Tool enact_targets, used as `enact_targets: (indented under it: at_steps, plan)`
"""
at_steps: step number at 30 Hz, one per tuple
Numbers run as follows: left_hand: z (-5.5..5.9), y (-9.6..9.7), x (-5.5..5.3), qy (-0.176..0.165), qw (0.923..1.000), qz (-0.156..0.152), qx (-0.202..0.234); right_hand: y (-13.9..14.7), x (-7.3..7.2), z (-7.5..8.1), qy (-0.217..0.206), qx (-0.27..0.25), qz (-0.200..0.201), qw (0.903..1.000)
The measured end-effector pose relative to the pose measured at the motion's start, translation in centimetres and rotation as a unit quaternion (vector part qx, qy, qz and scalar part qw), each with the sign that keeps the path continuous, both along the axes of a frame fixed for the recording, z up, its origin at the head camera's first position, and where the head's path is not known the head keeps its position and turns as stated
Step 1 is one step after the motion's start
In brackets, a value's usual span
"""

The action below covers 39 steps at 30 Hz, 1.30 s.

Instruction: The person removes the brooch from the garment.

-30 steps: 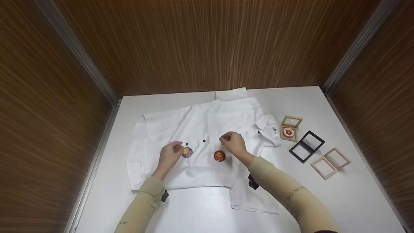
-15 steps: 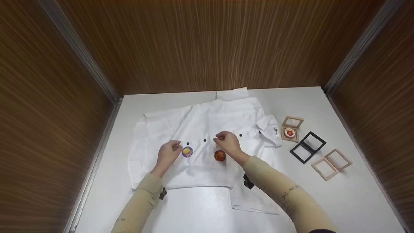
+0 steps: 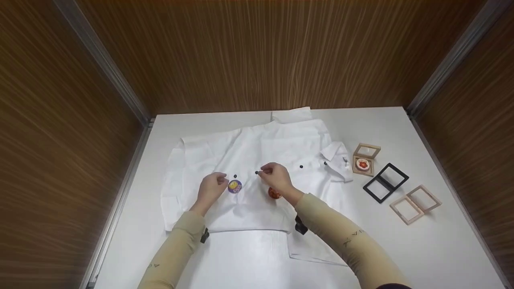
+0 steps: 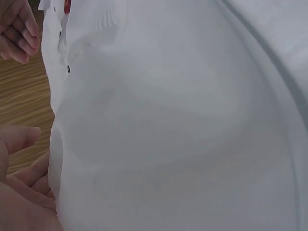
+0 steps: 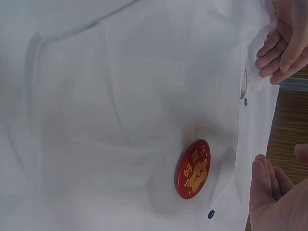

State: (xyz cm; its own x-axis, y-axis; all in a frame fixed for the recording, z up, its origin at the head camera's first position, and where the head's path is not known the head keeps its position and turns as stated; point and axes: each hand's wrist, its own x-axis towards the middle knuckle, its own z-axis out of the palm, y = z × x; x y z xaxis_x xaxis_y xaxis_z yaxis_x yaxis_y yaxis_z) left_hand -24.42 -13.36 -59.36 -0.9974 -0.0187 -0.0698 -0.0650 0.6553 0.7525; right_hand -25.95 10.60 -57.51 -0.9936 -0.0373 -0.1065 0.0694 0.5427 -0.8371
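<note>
A white shirt [image 3: 241, 216] with dark buttons lies spread on the table. Pinned-looking on it are a round purple-and-yellow badge [image 3: 235, 186] and a round red badge [image 3: 274, 194], the red one showing a star in the right wrist view. My left hand [image 3: 212, 188] hovers beside the purple badge, its thumb apart from its fingers in the left wrist view. My right hand [image 3: 277, 176] is over the shirt front, fingertips right by a button [image 3: 257, 172], and partly covers the red badge. In the right wrist view its fingers are extended and hold nothing.
To the right stand a small opened wooden case [image 3: 363, 170] with a red-and-white flower badge inside, an opened black frame [image 3: 385, 183] and an opened pale pink frame [image 3: 415, 204]. Brown wood-grain panels [image 3: 257, 56] enclose the white table [image 3: 241, 265] at the back and sides.
My right hand has moved left across the shirt, uncovering a button to its right and partly hiding the red badge. The left hand stays almost in place beside the purple badge.
</note>
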Motion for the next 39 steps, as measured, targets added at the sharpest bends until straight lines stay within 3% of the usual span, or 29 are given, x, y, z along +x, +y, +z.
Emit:
enact_targets:
  at_steps: [11,19,26,39]
  plan:
    - [0.2,0.3,-0.8,-0.014,0.9998,-0.005,-0.016,-1.7,-0.1,-0.7,0.007,-0.013,0.036,0.9992]
    - [0.1,0.8,-0.9,-0.003,0.9998,0.005,-0.017,-2.7,0.0,-1.4,0.000,0.004,0.065,0.9979]
    - [-0.4,1.1,-0.6,-0.021,0.9996,0.004,-0.018,-3.1,0.4,-2.5,-0.003,0.015,0.082,0.9965]
    - [-0.9,1.3,-1.1,-0.033,0.9989,0.004,-0.034,-4.1,-0.1,-3.3,0.003,0.020,0.084,0.9963]
